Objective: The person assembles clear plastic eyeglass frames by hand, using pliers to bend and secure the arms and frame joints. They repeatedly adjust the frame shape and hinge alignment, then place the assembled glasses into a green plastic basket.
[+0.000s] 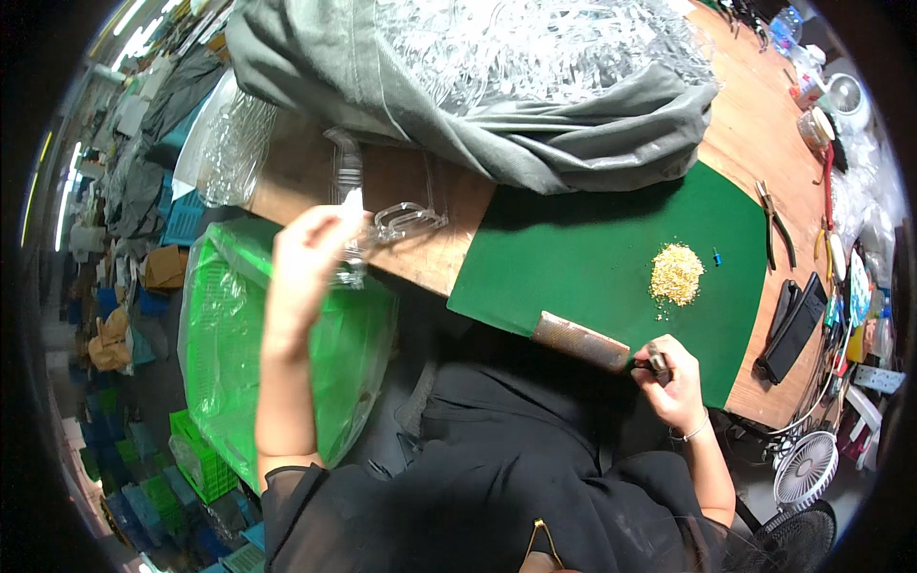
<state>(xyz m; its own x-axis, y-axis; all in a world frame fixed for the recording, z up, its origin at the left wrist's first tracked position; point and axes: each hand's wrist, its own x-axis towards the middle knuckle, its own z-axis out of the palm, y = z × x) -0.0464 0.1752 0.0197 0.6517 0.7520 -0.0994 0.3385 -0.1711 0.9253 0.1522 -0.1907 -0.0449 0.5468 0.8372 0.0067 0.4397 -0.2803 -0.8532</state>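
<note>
My left hand is raised at the table's left edge, smeared by motion, with its fingers closed on a clear plastic piece. Close beside it, a clear looped plastic piece that looks like a glasses frame shows against the wooden table. At the near edge of the green mat, my right hand is closed round a small dark metal tool, whose kind I cannot make out. Its tip is near a worn brownish bar lying along the mat's edge.
A grey cloth sack full of clear plastic pieces fills the table's far side. The mat carries a pile of small golden bits and a tiny blue piece. Pliers and a black phone lie right; a plastic-lined green crate stands left.
</note>
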